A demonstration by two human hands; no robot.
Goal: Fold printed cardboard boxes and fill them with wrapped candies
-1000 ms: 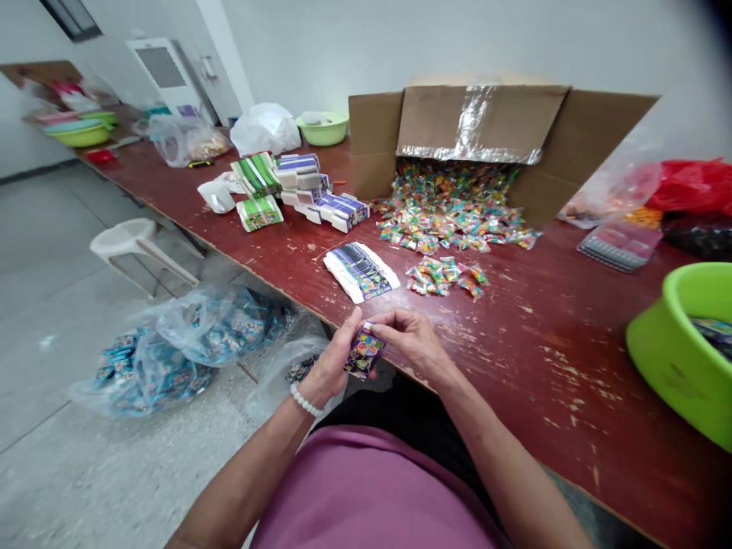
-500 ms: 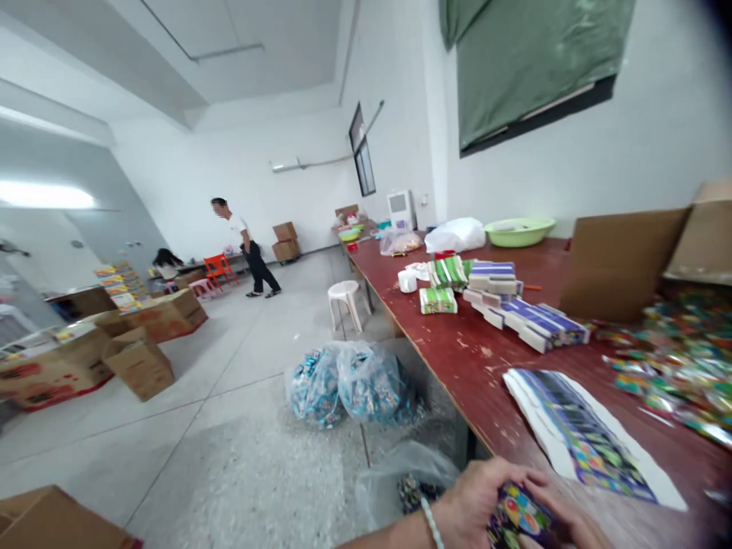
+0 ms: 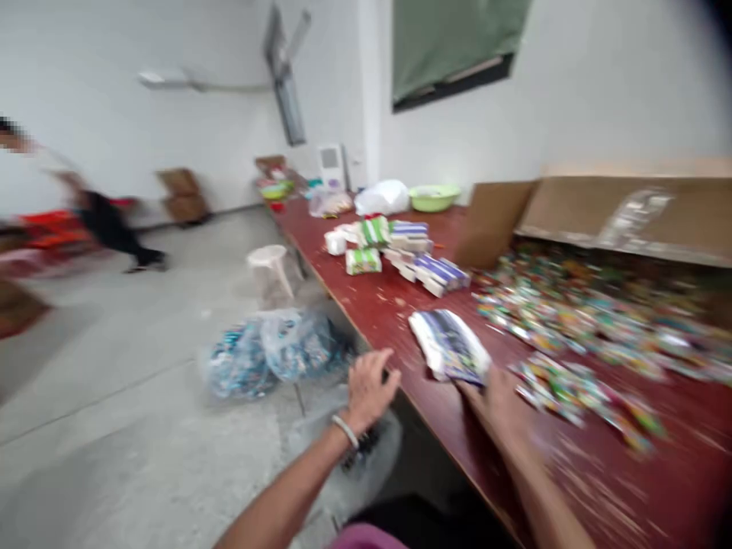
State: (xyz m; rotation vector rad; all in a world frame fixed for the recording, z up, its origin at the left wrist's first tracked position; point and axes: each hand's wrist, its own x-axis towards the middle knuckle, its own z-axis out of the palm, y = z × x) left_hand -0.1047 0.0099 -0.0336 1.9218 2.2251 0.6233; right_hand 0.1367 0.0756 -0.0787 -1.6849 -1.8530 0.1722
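Note:
My left hand (image 3: 369, 390), with a pale beaded bracelet at its wrist, hangs over the table's front edge. Its fingers are bent and stand apart from the thumb; I see nothing held between them. On the red-brown table (image 3: 394, 324) lies a flat stack of printed plastic packaging (image 3: 449, 343), white with purple and dark print. My right hand (image 3: 497, 400) grips the near corner of this stack, its fingers blurred by motion. Below my left hand a clear plastic bag (image 3: 380, 461) with dark packets stands partly hidden behind my forearm.
Colourful wrapped pieces (image 3: 577, 320) spill from a cardboard box (image 3: 618, 217) on the right. Farther back lie purple-and-white packs (image 3: 438, 271), green packs (image 3: 364, 261) and a green basin (image 3: 435, 198). Bags of blue packets (image 3: 297, 343) and a stool (image 3: 268, 258) stand left; a person (image 3: 108, 221) walks beyond.
My hands have come apart; the dark printed packet they held is no longer visible in them. My right hand now grips the packaging stack, whose near end is lifted or folded. The view swung right.

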